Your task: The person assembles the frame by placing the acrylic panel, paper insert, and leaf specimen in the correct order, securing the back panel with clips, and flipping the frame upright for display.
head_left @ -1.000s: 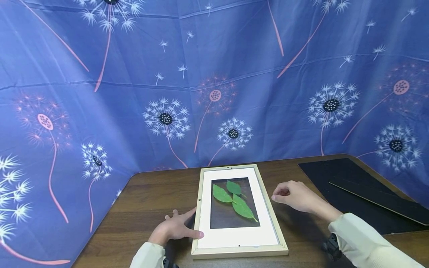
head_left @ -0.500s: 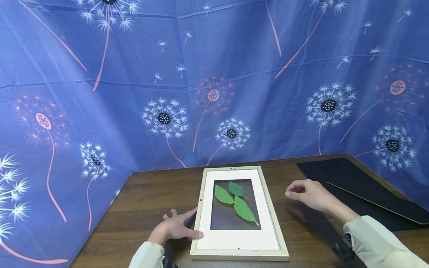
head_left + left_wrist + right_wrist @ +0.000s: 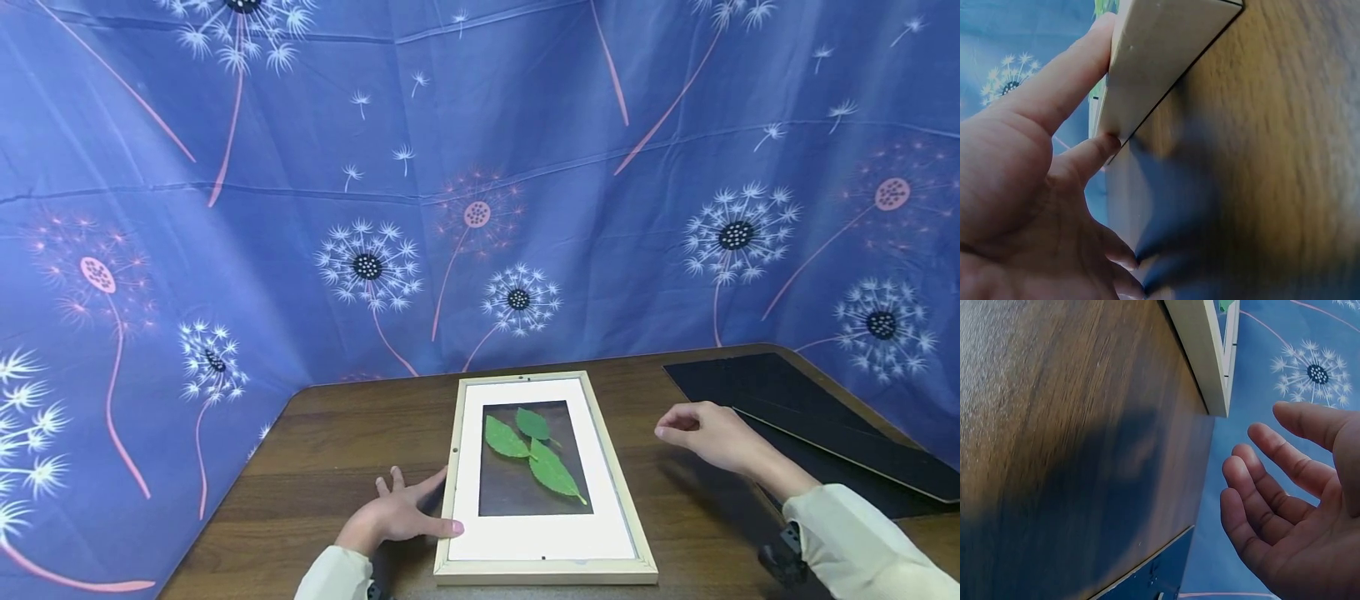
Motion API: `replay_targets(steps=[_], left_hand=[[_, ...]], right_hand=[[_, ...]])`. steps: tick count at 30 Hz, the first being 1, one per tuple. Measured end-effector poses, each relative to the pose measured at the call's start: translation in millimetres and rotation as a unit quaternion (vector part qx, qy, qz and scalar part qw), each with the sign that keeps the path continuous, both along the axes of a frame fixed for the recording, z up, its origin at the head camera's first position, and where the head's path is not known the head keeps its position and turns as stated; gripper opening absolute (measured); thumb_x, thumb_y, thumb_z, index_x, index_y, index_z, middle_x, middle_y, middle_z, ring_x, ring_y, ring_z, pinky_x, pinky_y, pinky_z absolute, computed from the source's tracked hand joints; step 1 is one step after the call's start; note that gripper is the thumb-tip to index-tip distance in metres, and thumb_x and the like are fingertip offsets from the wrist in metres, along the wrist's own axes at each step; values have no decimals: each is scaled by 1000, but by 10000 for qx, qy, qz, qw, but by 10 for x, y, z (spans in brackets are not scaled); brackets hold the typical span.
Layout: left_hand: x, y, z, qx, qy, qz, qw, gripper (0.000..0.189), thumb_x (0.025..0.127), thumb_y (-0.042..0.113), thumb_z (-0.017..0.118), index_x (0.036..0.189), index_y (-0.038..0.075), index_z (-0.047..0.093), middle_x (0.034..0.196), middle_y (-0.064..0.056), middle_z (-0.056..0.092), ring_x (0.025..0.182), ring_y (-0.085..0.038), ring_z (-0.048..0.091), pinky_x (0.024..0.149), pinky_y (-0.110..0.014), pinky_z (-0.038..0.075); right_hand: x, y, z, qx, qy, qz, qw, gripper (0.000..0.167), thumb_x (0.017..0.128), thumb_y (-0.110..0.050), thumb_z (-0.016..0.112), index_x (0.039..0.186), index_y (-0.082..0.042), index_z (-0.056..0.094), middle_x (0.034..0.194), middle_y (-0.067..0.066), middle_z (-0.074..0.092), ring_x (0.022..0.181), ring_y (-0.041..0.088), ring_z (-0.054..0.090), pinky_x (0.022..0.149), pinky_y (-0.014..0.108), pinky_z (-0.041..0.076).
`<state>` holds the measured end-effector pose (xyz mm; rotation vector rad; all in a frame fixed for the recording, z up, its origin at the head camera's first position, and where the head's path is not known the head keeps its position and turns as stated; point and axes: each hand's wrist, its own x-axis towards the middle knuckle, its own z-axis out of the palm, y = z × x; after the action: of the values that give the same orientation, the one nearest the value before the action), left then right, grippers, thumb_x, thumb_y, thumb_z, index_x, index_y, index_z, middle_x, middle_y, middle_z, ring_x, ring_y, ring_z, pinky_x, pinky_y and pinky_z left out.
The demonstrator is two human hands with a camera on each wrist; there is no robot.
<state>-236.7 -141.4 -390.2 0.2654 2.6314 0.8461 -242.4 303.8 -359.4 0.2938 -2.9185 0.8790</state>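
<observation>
A pale wooden picture frame (image 3: 647,550) lies flat on the table, with a white mat (image 3: 536,537) around a dark opening. Three green leaves (image 3: 553,471) show in that opening. My left hand (image 3: 397,512) is at the frame's left side with fingers spread. Its thumb rests over the edge onto the mat's lower left, and the index fingertip touches the side wall, as the left wrist view shows. My right hand (image 3: 712,433) hovers to the right of the frame, apart from it. The fingers are loosely curled and hold nothing in the right wrist view.
A black backing board (image 3: 765,375) lies at the table's right, with a narrower black flap (image 3: 847,442) raised at an angle over it. The brown wooden table (image 3: 337,442) meets a blue dandelion-print cloth (image 3: 600,233) behind and at the left.
My right hand has drawn away to the right from the frame's right edge. The left hand stays at the frame's left side, and the frame sits slightly farther right in the view.
</observation>
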Motion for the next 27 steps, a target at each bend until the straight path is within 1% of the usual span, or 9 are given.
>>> replay_targets(steps=[5, 12, 22, 27], left_hand=[[3, 88, 16, 4, 17, -103, 9999, 98, 80, 52, 83, 159, 18, 37, 152, -51, -1, 137, -72, -13, 101, -86, 10], [-4, 192, 23, -103, 31, -71, 9999, 95, 81, 47, 84, 158, 17, 38, 153, -51, 2, 136, -74, -9, 101, -86, 13], [29, 262, 28, -195, 121, -61, 9997, 93, 81, 45, 85, 157, 16, 40, 152, -51, 6, 136, -75, -4, 99, -86, 17], [7, 258, 33, -342, 63, -103, 9993, 94, 81, 47, 84, 158, 17, 39, 153, -50, 10, 136, -75, 0, 100, -85, 17]], right_hand=[[0, 64, -8, 46, 1, 14, 10000, 21, 99, -26, 68, 104, -7, 74, 98, 1, 70, 91, 22, 63, 74, 42, 51], [8, 145, -5, 80, -31, -26, 10000, 22, 100, -25, 67, 105, -5, 73, 98, 3, 69, 89, 22, 63, 72, 41, 51], [17, 263, 46, 122, -26, -171, 9998, 24, 101, -26, 65, 106, -3, 73, 98, 4, 70, 89, 22, 62, 70, 38, 49], [30, 385, 69, 150, -39, -192, 9997, 24, 101, -26, 64, 107, -4, 73, 99, 4, 71, 88, 19, 62, 70, 39, 49]])
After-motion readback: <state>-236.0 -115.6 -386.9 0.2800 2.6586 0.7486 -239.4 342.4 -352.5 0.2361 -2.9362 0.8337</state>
